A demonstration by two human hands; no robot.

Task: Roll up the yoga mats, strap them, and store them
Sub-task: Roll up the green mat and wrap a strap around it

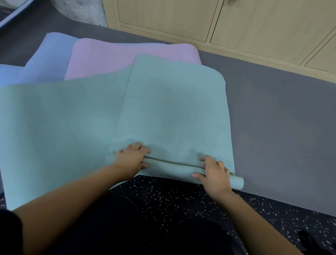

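My left fingers [140, 148] lie curved over the top of the rolled end [172, 170] of the teal mat [176, 111], with the thumb tucked against the near side of the roll, so the left hand [132, 158] is gripping it. The right fingers [209, 161] curve over the roll the same way, thumb on the near side, and the right hand [216, 174] grips it too. The two hands sit apart along the roll, the left near its left end, the right closer to its right end, where a short stub of the roll sticks out past my hand.

The roll is thin, only a few turns, and lies across the near edge of the mat, right in front of my knees. The rest of the teal mat stretches flat away from me toward the wooden cabinets [167, 5].

To its left a second teal sheet [57, 131] lies partly under it; whether it is a separate mat I cannot tell. A pink mat [111, 62] and a blue mat [48, 54] fan out beneath those. All of them rest on grey flooring [296, 126], with dark speckled floor [174, 193] under my knees.
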